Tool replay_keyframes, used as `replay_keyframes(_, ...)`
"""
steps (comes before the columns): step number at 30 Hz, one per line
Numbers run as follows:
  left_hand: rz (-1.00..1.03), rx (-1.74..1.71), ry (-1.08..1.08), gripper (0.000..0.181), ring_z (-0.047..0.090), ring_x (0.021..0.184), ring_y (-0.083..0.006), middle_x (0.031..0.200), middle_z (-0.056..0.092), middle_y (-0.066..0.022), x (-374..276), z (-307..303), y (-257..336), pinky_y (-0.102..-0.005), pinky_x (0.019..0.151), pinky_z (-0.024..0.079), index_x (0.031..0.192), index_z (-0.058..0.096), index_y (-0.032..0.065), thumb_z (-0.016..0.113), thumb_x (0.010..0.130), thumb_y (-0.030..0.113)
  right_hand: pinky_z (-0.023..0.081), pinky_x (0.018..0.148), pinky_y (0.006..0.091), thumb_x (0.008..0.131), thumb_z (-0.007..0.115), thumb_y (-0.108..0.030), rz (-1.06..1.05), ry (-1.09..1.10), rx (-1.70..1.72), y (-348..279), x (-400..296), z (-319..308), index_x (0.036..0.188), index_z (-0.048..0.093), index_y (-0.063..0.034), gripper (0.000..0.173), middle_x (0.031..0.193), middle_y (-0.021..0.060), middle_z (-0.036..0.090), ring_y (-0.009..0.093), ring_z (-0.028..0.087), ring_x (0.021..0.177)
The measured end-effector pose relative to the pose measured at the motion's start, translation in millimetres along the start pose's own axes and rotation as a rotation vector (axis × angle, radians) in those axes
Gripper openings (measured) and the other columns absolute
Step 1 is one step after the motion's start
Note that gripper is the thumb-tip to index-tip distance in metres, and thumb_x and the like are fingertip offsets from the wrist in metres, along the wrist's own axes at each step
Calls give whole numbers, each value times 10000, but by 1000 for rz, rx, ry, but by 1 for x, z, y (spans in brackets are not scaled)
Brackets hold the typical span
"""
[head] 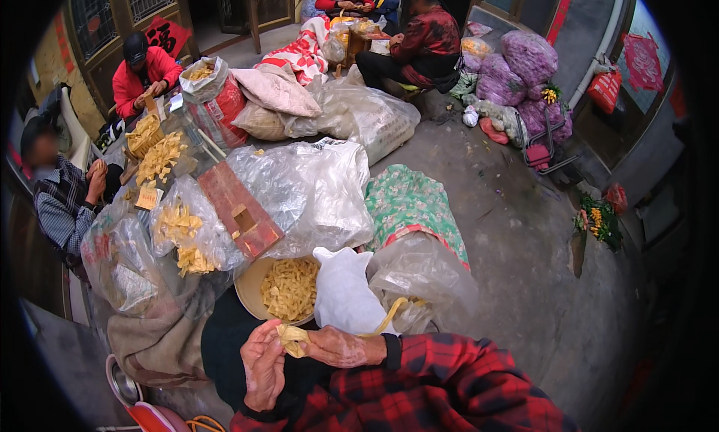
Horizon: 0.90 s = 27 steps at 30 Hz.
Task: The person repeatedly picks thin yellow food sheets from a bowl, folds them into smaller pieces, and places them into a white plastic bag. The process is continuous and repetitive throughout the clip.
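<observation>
A small folded piece of yellowish paper-like material (292, 340) is held between my two hands, above my lap. My left hand (264, 364) pinches its left edge with thumb and fingers. My right hand (340, 347) grips its right side, and a yellow strip shows behind that wrist. Just beyond the hands stands a round tub (250, 294) with many similar yellowish pieces (289, 288) in it. A white cloth bag (342, 291) leans against the tub's right side.
A reddish wooden board (239, 207) with a square hole lies on clear plastic bags (303, 190). More yellowish pieces (180, 224) lie to the left. A green floral cloth (413, 204) is at the right. Several people sit around, and purple-filled sacks (500, 78) are piled farther back.
</observation>
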State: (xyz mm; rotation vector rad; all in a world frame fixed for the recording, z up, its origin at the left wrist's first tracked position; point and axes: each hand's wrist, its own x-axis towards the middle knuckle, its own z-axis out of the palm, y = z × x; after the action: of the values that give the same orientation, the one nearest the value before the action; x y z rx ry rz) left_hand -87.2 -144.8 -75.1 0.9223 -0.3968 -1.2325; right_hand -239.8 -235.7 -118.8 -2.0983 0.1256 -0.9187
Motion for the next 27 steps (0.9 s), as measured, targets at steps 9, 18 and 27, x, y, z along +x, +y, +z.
replay_keyframes(9,145,148,-66,112,621,975,-171,1096,627,-147,0,-1,-6,-276,891,492,984,639,-79,621,877,-51,397,512,464,984,450,-122,295,-107,237,-16,12,-15,998,496,24,154,644,195,508,406,544,594)
replay_keyframes(18,392,757,-163,206,580,1105,-233,1191,603,-185,-11,15,5,-328,961,442,1043,644,-90,654,862,8,401,517,433,977,461,-130,317,-89,298,-21,18,-20,1022,527,7,159,666,186,525,386,553,591)
replay_keyframes(27,109,111,-119,217,548,1103,-206,1299,490,-160,-16,25,-2,-338,993,412,1014,628,-104,491,882,-1,403,474,409,940,529,-82,486,-190,432,-25,12,-31,1024,533,23,134,681,142,532,308,546,541)
